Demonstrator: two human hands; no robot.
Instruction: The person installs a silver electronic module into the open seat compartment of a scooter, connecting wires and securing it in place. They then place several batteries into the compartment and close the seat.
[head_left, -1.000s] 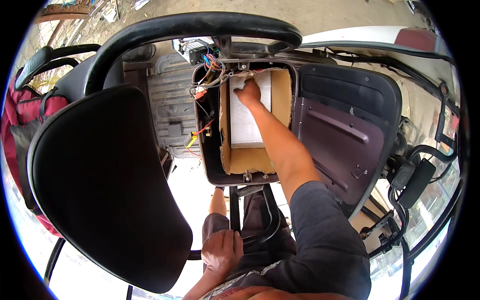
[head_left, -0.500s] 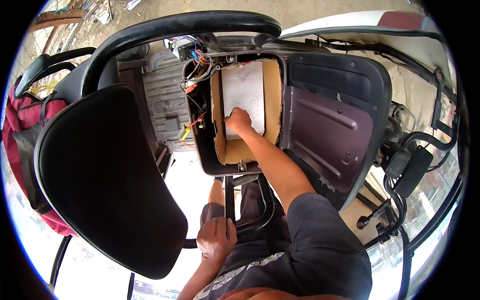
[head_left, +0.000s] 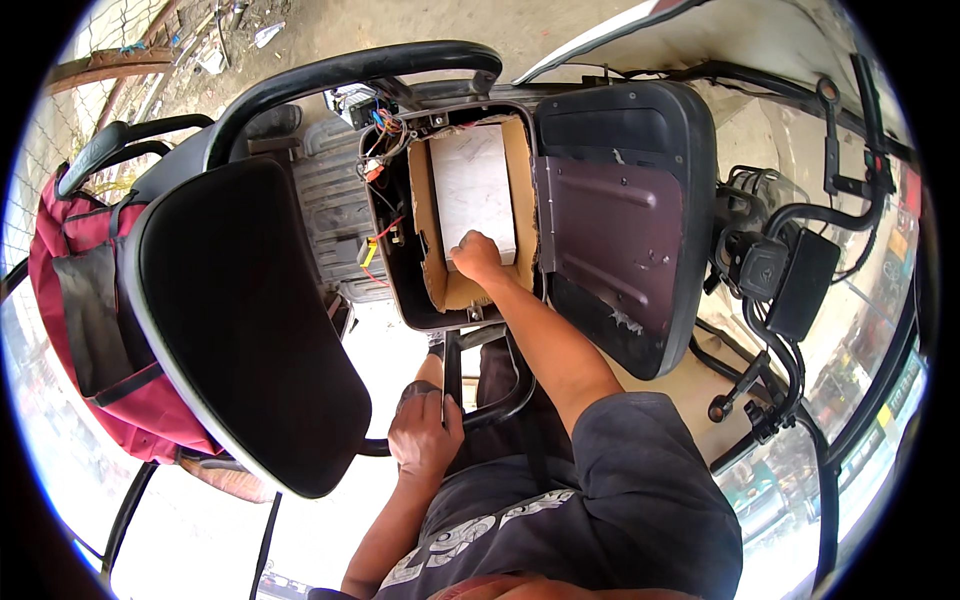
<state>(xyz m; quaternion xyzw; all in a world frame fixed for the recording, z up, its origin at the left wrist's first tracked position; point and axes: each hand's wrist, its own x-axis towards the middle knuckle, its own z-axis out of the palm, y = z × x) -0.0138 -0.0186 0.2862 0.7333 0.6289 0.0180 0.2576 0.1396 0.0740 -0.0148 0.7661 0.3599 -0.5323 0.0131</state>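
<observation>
A white, flat-topped rectangular block (head_left: pixel 472 185) lies inside a torn cardboard liner (head_left: pixel 523 190), which lines an open dark seat compartment (head_left: pixel 440 322). At the block's near left corner rests my right hand (head_left: pixel 477 256), its fingers curled closed. Whatever they may grip is hidden beneath them. Lower down, my left hand (head_left: pixel 427 433) is wrapped round a black metal tube (head_left: pixel 453 372) of the vehicle's frame. The hinged seat lid (head_left: pixel 620 225) stands swung open to the right of the compartment.
A large black backrest (head_left: pixel 245 330) and a curved black rail (head_left: pixel 350 70) border the left side. Loose coloured wires (head_left: pixel 385 130) hang at the compartment's left wall. A red bag (head_left: pixel 60 290) is far left; handlebars (head_left: pixel 790 215) stand at right.
My right hand has slid nearer to me along the white block, toward its near edge. My left hand stays on the tube. The whole view has shifted a little.
</observation>
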